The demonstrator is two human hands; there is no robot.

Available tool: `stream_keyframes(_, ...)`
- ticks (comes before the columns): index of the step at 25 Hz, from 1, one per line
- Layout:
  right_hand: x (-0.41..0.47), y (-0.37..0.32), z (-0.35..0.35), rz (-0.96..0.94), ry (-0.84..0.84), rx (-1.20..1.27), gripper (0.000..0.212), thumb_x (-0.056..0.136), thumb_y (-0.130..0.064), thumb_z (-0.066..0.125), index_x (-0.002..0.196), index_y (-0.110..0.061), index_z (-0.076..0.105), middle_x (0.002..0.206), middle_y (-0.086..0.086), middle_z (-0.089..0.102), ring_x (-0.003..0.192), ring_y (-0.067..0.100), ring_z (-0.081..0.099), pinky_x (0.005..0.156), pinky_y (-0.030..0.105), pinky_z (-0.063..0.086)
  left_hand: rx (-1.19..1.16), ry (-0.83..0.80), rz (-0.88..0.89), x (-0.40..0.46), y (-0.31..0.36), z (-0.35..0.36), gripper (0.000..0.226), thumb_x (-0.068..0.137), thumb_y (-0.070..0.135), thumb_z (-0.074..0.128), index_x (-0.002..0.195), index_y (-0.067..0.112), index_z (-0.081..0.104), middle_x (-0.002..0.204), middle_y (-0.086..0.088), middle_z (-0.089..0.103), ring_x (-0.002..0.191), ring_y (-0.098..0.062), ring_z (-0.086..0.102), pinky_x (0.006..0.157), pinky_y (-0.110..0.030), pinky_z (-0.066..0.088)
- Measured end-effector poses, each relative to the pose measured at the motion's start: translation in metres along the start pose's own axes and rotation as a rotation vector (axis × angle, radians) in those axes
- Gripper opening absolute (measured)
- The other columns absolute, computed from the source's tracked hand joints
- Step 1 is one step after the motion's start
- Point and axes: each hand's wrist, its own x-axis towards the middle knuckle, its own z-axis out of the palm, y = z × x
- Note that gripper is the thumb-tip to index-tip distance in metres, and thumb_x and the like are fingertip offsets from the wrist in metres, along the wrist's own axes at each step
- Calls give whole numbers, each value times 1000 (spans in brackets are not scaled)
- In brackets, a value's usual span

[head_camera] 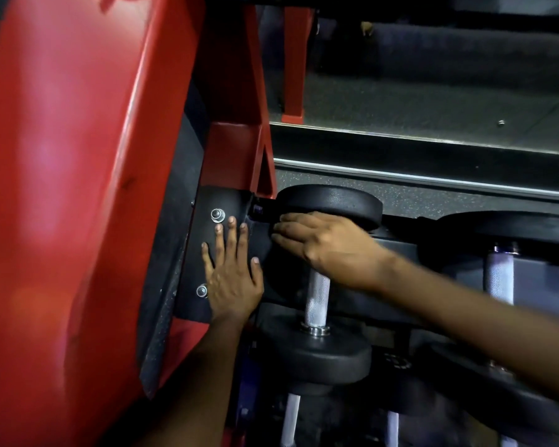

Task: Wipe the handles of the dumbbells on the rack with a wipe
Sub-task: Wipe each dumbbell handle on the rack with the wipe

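Head view: your left hand (231,279) lies flat, fingers straight and spread, pressed on the black end plate (207,253) at the rack's left end, between its two bolts. The red upright (78,188) sits just left of it, so there's little room that side.

Your right hand (323,243) reaches across with fingers straight, fingertips on the dark part by the rear head (333,201) of the leftmost dumbbell. It grips nothing that I can see, and I can't make out a wipe in either hand.

That dumbbell's knurled handle (317,301) is bare, just below your right palm and not touching it, running down to the front head (320,356) at the rack's near edge.

The next handle (499,279) sits to the right, partly hidden by your forearm. Open floor lies beyond the rear rail (433,179).
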Motion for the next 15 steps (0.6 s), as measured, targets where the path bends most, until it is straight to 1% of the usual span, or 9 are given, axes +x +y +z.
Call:
stream_keyframes(1,-8,24,0,-216,-77,-219,42,89,-12,32,97,-7,73,107,7,70,111,20,62,96,28,42,0,-1,-1,0,0,0,65,90,32,31,151,11,28,161,-6,18,148,-26,15,117,-54,13)
stream_keyframes(3,-44,61,-9,-402,-227,-446,49,98,-6,17,119,-2,61,127,11,60,124,22,52,106,33,29,-6,0,0,0,0,0,65,90,32,31,151,11,29,161,-6,18,148,-26,15,117,-54,13)
stream_keyframes(5,-66,69,-9,-380,-252,-484,47,99,-4,14,137,0,42,141,14,47,130,25,46,110,36,27,-12,8,-1,0,-1,1,65,89,31,32,151,11,29,161,-6,19,148,-26,15,117,-54,14)
stream_keyframes(6,-60,60,-2,-320,-294,-469,47,97,-4,18,137,-2,41,138,14,50,127,26,49,107,33,34,-13,7,1,0,-1,1,65,89,31,32,151,11,29,161,-6,19,148,-26,15,117,-54,14)
stream_keyframes(8,-21,41,21,-313,-411,-363,49,91,-4,21,127,-5,53,123,11,60,115,25,58,93,31,47,-12,7,0,0,0,1,65,89,31,32,151,11,29,160,-6,19,148,-26,15,117,-54,15)
stream_keyframes(9,-4,34,28,-288,-509,-305,48,89,-5,21,117,-6,60,114,8,63,108,23,59,88,29,47,-11,10,-3,0,0,1,65,89,31,32,151,11,29,160,-6,19,148,-25,15,117,-54,14)
stream_keyframes(10,4,31,27,-278,-520,-280,46,88,-6,24,102,-9,68,102,4,66,98,20,62,81,27,48,-9,9,-2,0,0,1,65,89,31,31,151,11,29,161,-6,18,148,-25,15,117,-54,14)
stream_keyframes(12,-10,42,16,-307,-306,-215,45,87,-8,29,81,-12,73,84,1,69,81,18,67,69,24,51,-6,3,0,0,0,0,65,89,31,32,151,11,29,161,-6,18,148,-25,14,117,-53,14)
stream_keyframes(15,-41,56,18,-407,-202,-318,60,99,0,10,106,-8,69,109,8,69,100,21,66,84,27,51,-3,4,-6,0,0,0,65,89,31,33,151,12,29,161,-5,18,148,-25,14,117,-53,14)
